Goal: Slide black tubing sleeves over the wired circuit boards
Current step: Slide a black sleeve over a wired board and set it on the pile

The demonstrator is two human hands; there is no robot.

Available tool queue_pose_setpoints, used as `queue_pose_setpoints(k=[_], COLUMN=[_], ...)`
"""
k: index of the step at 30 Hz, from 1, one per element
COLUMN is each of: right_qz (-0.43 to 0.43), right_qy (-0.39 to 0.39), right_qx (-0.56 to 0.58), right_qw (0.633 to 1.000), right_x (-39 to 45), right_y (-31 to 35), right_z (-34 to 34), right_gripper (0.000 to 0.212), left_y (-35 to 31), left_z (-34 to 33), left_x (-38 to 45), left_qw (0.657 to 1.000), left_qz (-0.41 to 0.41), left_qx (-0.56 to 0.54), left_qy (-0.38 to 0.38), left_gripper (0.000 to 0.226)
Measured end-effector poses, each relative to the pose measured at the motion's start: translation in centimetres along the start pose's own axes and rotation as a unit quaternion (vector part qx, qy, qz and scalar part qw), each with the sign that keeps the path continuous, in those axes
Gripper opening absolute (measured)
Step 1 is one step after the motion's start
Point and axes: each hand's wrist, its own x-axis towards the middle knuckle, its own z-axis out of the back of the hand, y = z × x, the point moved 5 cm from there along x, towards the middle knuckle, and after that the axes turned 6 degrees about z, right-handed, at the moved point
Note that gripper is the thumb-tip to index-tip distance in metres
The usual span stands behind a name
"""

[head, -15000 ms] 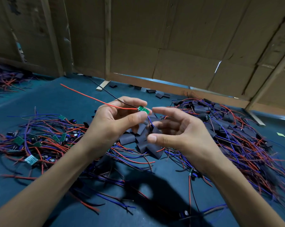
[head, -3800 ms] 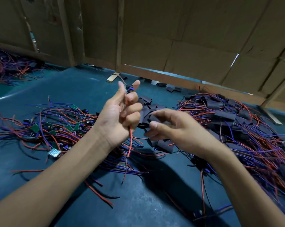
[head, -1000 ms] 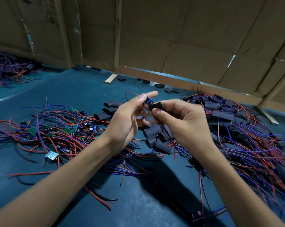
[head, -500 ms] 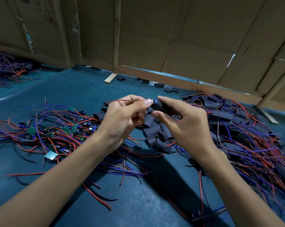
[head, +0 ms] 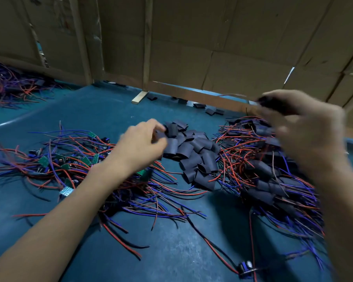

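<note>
Half a second ago both hands met on one sleeve; now the right hand (head: 305,127), blurred, carries the sleeved board (head: 270,102) above the finished heap (head: 273,176), while the left hand (head: 143,143), loosely curled, reaches the spare sleeves (head: 191,151), so another round begins.

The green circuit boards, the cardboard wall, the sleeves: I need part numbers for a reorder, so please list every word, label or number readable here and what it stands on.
None can be read.
Green circuit boards: any print is too small to read.
Cardboard wall: scuffs and seams only, no legible lettering.
Black tubing sleeves: plain, no marking visible.
Sleeved piece in the right hand: blurred by motion.
</note>
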Motion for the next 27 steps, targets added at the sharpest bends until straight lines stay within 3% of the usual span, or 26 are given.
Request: queue_pose_setpoints(k=[1, 2, 4, 7, 11, 13, 15, 17, 18, 20, 23, 27], right_qz=[-0.037, -0.083, -0.175, -0.262, -0.252, -0.214, -0.133, -0.083, -0.098, -0.187, -0.333, -0.426], right_qy=[0.006, 0.028, 0.104, 0.199, 0.312, 0.289, 0.216, 0.166, 0.168, 0.199, 0.217, 0.180], right_qx=[-0.024, -0.052, -0.112, -0.165, -0.213, -0.204, -0.133, -0.013, 0.052, 0.185, 0.383, 0.523], right_qw=[0.999, 0.995, 0.973, 0.930, 0.891, 0.910, 0.958, 0.982, 0.979, 0.944, 0.834, 0.716], right_x=[0.1, 0.0, -0.7, -1.9, -2.4, -2.3, -1.9, -2.1, -2.4, -3.3, -5.0, -5.6], right_y=[-1.8, -3.5, -6.6, -8.1, -6.5, -4.6, -1.3, 1.9, 2.9, 4.0, 4.8, 4.2], right_z=[1.4, 2.4, 3.2, 2.3, -1.4, -3.1, -4.5, -5.7, -6.4, -8.3, -10.7, -11.4], right_gripper=[0.022, 0.024, 0.025, 0.029, 0.050, 0.064, 0.057, 0.046, 0.044, 0.041, 0.027, 0.024], left_y=[1.2, 2.4, 4.0, 4.0, 3.4, 2.6, 1.1, -0.8, -1.6, -3.0, -4.3, -4.8], left_z=[0.1, 0.0, -0.4, -0.4, 0.0, 0.5, 1.3, 1.7, 1.7, 1.5, 0.2, -0.3], left_x=[0.1, 0.2, 0.1, 0.8, 0.9, 0.8, 0.3, -0.7, -1.3, -2.6, -4.1, -4.2], left_qw=[0.983, 0.956, 0.935, 0.942, 0.955, 0.959, 0.961, 0.969, 0.966, 0.947, 0.927, 0.921], left_qz=[0.022, 0.060, 0.125, 0.097, 0.092, 0.058, -0.017, -0.129, -0.178, -0.248, -0.307, -0.338], left_qx=[0.181, 0.286, 0.329, 0.322, 0.281, 0.268, 0.235, 0.098, 0.015, -0.082, -0.118, -0.150], left_qy=[-0.015, -0.003, 0.039, 0.012, -0.017, -0.067, -0.145, -0.186, -0.187, -0.189, -0.181, -0.126], left_gripper=[0.041, 0.050, 0.056, 0.042, 0.022, 0.020, 0.024, 0.022, 0.020, 0.017, 0.013, 0.017])
